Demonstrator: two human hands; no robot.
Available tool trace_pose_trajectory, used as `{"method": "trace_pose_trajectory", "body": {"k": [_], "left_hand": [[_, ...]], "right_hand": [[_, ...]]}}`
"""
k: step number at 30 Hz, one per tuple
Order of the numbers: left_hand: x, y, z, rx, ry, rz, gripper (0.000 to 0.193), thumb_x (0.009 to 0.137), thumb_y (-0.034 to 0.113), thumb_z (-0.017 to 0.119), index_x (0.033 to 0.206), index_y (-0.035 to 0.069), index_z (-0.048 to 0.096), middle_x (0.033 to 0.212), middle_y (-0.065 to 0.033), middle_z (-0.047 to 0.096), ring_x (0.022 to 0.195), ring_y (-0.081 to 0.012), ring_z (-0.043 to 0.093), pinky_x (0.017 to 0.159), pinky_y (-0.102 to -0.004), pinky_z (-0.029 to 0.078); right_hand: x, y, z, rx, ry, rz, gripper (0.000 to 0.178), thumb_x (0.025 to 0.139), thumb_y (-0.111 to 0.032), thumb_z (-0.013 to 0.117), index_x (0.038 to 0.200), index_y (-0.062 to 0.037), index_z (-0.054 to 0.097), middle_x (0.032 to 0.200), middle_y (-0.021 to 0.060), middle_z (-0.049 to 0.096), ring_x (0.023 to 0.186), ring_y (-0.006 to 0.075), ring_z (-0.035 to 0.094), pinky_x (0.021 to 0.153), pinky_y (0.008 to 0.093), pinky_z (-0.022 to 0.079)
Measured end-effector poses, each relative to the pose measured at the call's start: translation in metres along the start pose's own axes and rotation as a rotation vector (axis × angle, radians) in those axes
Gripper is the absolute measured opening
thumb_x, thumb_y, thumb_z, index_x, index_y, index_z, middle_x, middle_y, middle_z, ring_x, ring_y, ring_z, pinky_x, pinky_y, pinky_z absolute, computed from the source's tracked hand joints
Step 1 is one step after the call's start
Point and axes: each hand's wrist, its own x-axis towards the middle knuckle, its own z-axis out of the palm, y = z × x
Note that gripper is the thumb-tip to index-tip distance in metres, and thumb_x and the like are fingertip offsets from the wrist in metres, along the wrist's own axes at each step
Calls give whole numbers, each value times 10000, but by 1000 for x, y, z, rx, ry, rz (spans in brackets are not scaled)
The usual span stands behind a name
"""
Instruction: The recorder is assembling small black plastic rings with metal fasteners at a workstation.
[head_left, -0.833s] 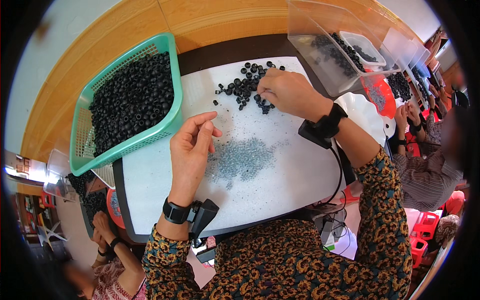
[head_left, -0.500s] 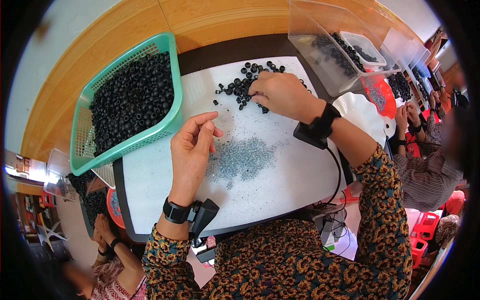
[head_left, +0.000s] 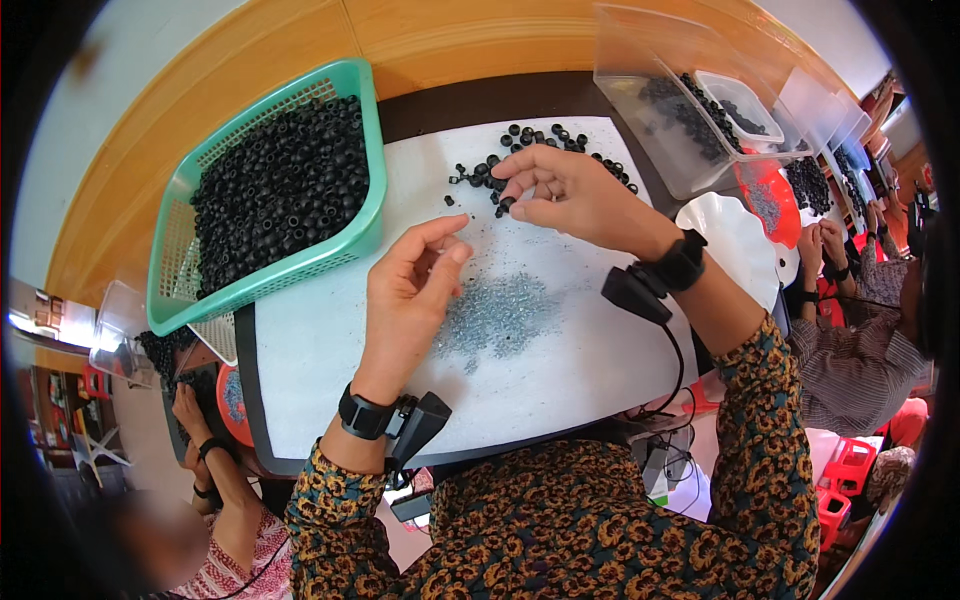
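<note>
My right hand (head_left: 575,200) is above the pile of small black ring-shaped parts (head_left: 485,170), with one black part (head_left: 507,204) pinched at its thumb tip. To its left, my left hand (head_left: 415,285) hovers over the white sheet (head_left: 320,370). Its index finger and thumb are apart, the other fingers curl inward, and nothing shows between them. Beside and partly behind this hand lies a spread of tiny clear bluish beads (head_left: 505,310). Both wrists carry black strapped devices.
A green basket (head_left: 375,190) full of black parts stands at the left. At the back right are a clear plastic bin (head_left: 640,125) and a white scalloped dish (head_left: 725,245). A cable hangs from my right wrist. Other people work at both sides.
My right hand has drawn back slightly from the pile, and a black part now shows at its thumb. The left hand sits a little further right, its index finger and thumb apart.
</note>
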Motion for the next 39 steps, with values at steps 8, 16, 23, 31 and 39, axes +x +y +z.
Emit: {"method": "trace_pose_trajectory", "body": {"k": [8, 16, 23, 31, 39], "left_hand": [[2, 4, -2, 168, -108, 322, 315, 865, 11, 675, 1173, 67, 639, 1128, -41, 554, 890, -75, 552, 724, -220, 460], [1, 5, -3, 198, -73, 364, 259, 869, 19, 678, 1126, 42, 650, 1103, -52, 567, 905, -101, 569, 733, -229, 467], [1, 5, -3, 186, -69, 370, 257, 878, 13, 662, 1133, 44, 651, 1109, -57, 566, 917, -107, 567, 749, -223, 464], [4, 1, -1, 179, 18, 488, 244, 843, -31, 671, 1075, 46, 683, 1072, -77, 573, 834, -124, 593, 678, -235, 485], [2, 2, -2, 153, -24, 392, 246, 877, -19, 648, 1119, 22, 634, 1103, -58, 545, 952, -116, 561, 799, -248, 485]], "right_hand": [[-11, -32, 14, 434, -181, 268, 492, 877, -144, 694, 1319, -26, 510, 1039, 23, 638, 808, 62, 549, 619, 209, 425], [-14, -31, 23, 577, -186, 315, 548, 876, -181, 710, 1340, -9, 475, 1013, 22, 629, 776, 58, 527, 644, 217, 434], [-15, -39, 24, 503, -133, 224, 536, 880, -133, 697, 1341, 11, 464, 1027, 57, 660, 818, 77, 571, 697, 228, 472], [-18, -39, 33, 566, -28, 181, 473, 881, -83, 689, 1299, 26, 497, 1063, 94, 660, 908, 132, 631, 841, 270, 520], [-15, -33, 37, 554, -30, 123, 410, 886, -77, 676, 1258, 21, 537, 1084, 89, 637, 994, 140, 625, 878, 275, 517]]}}
